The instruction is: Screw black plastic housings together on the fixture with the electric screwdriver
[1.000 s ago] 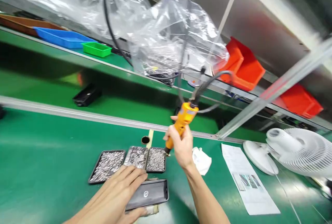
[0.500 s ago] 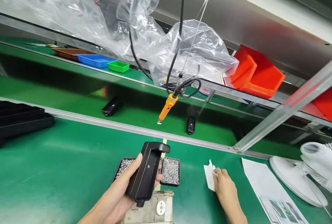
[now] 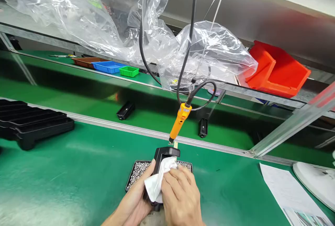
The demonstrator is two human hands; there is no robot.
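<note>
Hands: 2, left [image 3: 136, 196] and right [image 3: 183, 196].
Black housing [image 3: 160, 154]: 1, in my left fingers.
White cloth [image 3: 154, 186]: 1, under my right fingers.
Orange power driver [image 3: 180, 121]: 1, beyond my fingertips.
Metal-piece trays [image 3: 130, 174]: I count 2 visible portions, behind my fingers.
Small shelf trays: 3, brown [image 3: 85, 62], blue [image 3: 108, 67], green [image 3: 129, 72], beyond and left of my fingers.
Red bin [image 3: 285, 79]: 1, beyond and right.
Loose black parts [image 3: 203, 128]: 2, beyond my fingers.
Printed sheet [image 3: 288, 189]: 1, right.
</note>
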